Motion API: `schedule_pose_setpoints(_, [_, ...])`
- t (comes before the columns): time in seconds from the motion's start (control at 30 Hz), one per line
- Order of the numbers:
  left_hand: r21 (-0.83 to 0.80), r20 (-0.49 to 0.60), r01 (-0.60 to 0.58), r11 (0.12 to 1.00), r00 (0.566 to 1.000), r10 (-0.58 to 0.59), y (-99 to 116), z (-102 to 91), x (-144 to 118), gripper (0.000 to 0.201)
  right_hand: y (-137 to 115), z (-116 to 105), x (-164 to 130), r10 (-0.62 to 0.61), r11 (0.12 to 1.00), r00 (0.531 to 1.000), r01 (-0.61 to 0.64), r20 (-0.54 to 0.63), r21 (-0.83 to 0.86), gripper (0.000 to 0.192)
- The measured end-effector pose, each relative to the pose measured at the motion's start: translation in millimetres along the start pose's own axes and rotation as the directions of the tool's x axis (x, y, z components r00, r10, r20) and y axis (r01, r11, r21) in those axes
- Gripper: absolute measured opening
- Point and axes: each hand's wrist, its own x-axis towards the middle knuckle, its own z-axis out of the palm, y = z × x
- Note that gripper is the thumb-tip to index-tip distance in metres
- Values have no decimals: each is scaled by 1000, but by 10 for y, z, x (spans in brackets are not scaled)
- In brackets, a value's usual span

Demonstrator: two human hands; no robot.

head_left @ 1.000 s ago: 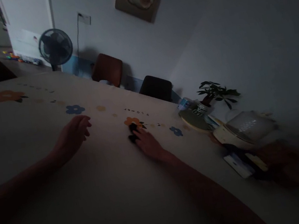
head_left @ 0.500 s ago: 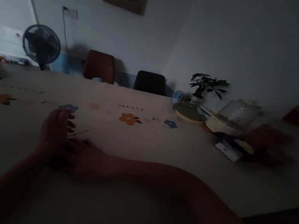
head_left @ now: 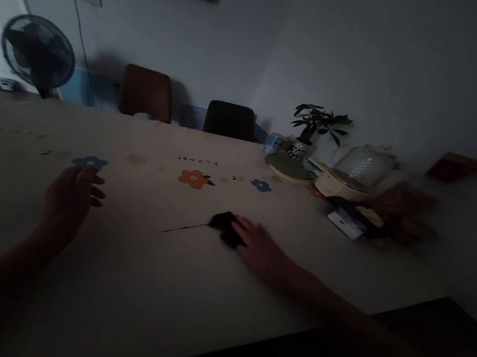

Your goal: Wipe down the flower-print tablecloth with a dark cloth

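My right hand point(head_left: 263, 254) rests at the middle of the table, fingers closed on a small black bundle point(head_left: 228, 229). It looks soft, but the dim light hides what kind of thing it is. From its left end a thin dark strand point(head_left: 185, 228) runs out straight over the tablecloth. Farther left, my left hand point(head_left: 70, 202) hovers by a printed blue flower, its fingers loosely bent and apart. Nothing shows in it.
A pale tablecloth point(head_left: 118, 310) with printed flowers covers the table. Along its right side stand a potted plant point(head_left: 318, 121), a round green mat point(head_left: 288, 168), a white container point(head_left: 338, 184) and a phone point(head_left: 346, 225). Beyond are two chairs and a fan point(head_left: 38, 50).
My right hand has moved right, away from my left hand, taking the black bundle and its strand along. My left hand has shifted slightly left in view, and the camera has turned a little.
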Motion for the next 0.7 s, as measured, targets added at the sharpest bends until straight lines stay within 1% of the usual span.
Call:
schedule_pose_setpoints(0.07, [14,23,10,1000,1000,-10,-32,5,6,23,425,40,-228,157,987,987,-158,-46,-16,59])
schedule_pose_setpoints(0.1, [21,25,11,1000,1000,-12,-47,7,10,23,623,54,-334,233,972,970,-235,-73,-23,59])
schedule_pose_setpoints(0.2, [36,19,-16,999,1000,16,-83,15,24,25,1103,68,-582,433,898,891,-440,-136,-27,59])
schedule_pose_setpoints(0.27, [35,10,-25,999,1000,25,-92,23,33,25,1293,67,-670,518,849,837,-529,-176,-19,59])
schedule_pose_setpoints(0.3, [33,7,-24,999,1000,24,-92,27,35,26,1345,69,-692,537,834,819,-551,-200,-16,59])
schedule_pose_setpoints(0.33, [35,2,-17,999,1000,17,-88,30,35,26,1367,75,-702,539,831,813,-556,-220,-15,59])
schedule_pose_setpoints(0.4, [33,5,-8,999,1000,8,-68,33,25,26,1332,98,-699,519,843,818,-538,-248,-10,59])
schedule_pose_setpoints(0.5, [17,22,-17,1000,1000,17,-10,33,-13,25,1122,155,-669,463,879,847,-477,-260,12,60])
schedule_pose_setpoints(0.57, [8,28,-31,999,999,31,32,39,-44,25,908,197,-638,398,914,882,-405,-253,25,60])
schedule_pose_setpoints(0.63, [15,44,-58,998,997,57,61,59,-79,25,650,234,-587,289,957,930,-289,-226,37,60])
schedule_pose_setpoints(0.7, [27,98,-77,997,992,74,65,101,-131,26,347,254,-509,166,986,965,-158,-202,58,59])
